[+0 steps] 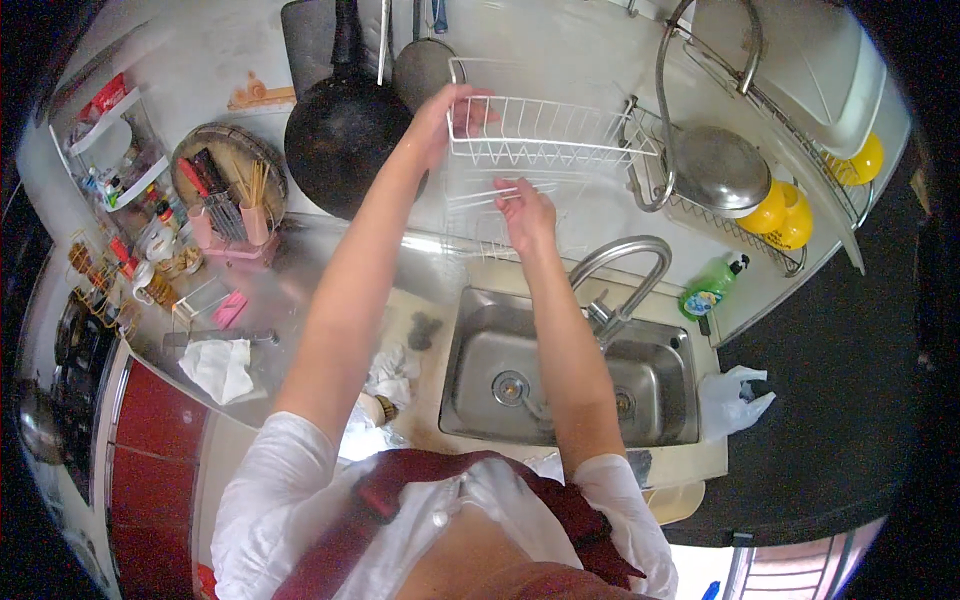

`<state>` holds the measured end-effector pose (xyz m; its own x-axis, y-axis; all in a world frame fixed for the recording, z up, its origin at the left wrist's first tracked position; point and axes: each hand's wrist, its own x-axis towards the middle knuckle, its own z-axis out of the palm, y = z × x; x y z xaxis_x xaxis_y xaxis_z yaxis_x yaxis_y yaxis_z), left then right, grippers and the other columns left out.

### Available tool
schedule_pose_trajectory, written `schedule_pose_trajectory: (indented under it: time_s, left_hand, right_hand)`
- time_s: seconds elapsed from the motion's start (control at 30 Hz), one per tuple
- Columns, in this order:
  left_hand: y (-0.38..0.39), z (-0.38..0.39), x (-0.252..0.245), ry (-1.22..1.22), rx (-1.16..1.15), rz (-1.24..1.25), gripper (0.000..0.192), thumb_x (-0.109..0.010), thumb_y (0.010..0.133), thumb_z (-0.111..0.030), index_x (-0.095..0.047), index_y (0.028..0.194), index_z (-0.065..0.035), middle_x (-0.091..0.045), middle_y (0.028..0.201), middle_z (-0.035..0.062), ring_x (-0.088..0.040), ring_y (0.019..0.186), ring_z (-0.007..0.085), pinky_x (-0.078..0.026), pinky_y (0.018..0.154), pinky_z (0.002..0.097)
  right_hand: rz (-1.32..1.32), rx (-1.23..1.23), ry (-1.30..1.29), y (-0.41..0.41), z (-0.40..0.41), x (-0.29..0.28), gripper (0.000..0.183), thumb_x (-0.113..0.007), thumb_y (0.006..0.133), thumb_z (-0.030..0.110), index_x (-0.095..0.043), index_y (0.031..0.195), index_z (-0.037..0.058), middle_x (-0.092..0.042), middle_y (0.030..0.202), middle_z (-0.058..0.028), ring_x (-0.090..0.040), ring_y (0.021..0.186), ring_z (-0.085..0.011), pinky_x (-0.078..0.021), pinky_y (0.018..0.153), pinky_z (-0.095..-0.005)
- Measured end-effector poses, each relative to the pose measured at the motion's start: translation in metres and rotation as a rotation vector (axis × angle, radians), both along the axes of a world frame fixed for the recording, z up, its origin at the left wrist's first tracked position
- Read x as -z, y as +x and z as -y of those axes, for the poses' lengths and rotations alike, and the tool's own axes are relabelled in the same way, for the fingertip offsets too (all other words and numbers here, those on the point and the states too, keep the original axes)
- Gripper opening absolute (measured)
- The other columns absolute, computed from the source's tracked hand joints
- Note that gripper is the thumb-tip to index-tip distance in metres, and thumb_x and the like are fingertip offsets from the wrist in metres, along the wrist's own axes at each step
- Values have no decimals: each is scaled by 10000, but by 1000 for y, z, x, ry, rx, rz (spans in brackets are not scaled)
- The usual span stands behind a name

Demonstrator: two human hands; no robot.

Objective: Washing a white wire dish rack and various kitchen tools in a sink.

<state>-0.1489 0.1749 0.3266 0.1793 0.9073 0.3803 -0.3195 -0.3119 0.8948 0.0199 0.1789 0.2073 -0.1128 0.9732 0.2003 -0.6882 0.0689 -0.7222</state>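
A white wire rack [555, 150] is in front of the wall above the sink, partly blurred. My left hand [450, 120] is at the rack's left end, its fingers behind and around the white wires. Lower down, my right hand [527, 214] has its thumb and fingers on thin white wires at the rack's blurred lower part. Below my right forearm lies a stainless steel double sink [487, 360] with a curved faucet [626, 251]. A black wok [345, 142] hangs just left of my left hand.
A metal wall rack at right carries a pan lid [718, 169] and yellow bowls [787, 217]. Green bottled dish soap [709, 289] stands by the sink. At left are a pink knife holder [236, 247], a round wooden board [225, 150], condiment jars [154, 285] and a white cloth [217, 367].
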Motion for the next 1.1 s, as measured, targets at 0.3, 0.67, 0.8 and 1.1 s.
schedule_pose_trajectory:
  time_s: [0.3,0.67,0.8,1.1]
  left_hand:
    - [17,-9,-21,240,-269,326,591,-325,859,-526,-458,1140,-23,-593,918,114,-496,688,128,-400,638,267]
    - [31,-3,-62,489,-465,87,506,-481,832,-342,-434,1165,36,-510,1079,128,-461,986,188,-333,881,293]
    - [25,-19,-72,424,-543,48,507,-456,829,-468,-440,1163,-86,-540,1091,54,-466,1008,166,-315,850,344]
    - [25,-37,-106,349,-388,17,543,-436,808,-520,-438,1152,-100,-514,1102,47,-437,1042,164,-277,886,391]
  right_hand:
    - [-1,155,89,-12,-11,-57,168,-458,871,125,-480,886,-41,-577,847,-170,-592,767,-223,-490,606,-310]
    - [-17,227,151,-4,-18,-100,179,-440,874,111,-473,841,-61,-555,758,-153,-606,801,-266,-501,586,-320]
    - [-6,243,142,-4,-27,-112,193,-435,877,112,-468,834,-74,-549,734,-151,-607,793,-275,-504,581,-317]
    - [8,246,139,-1,-49,-139,212,-469,867,122,-476,821,-85,-559,729,-164,-609,761,-265,-530,596,-322]
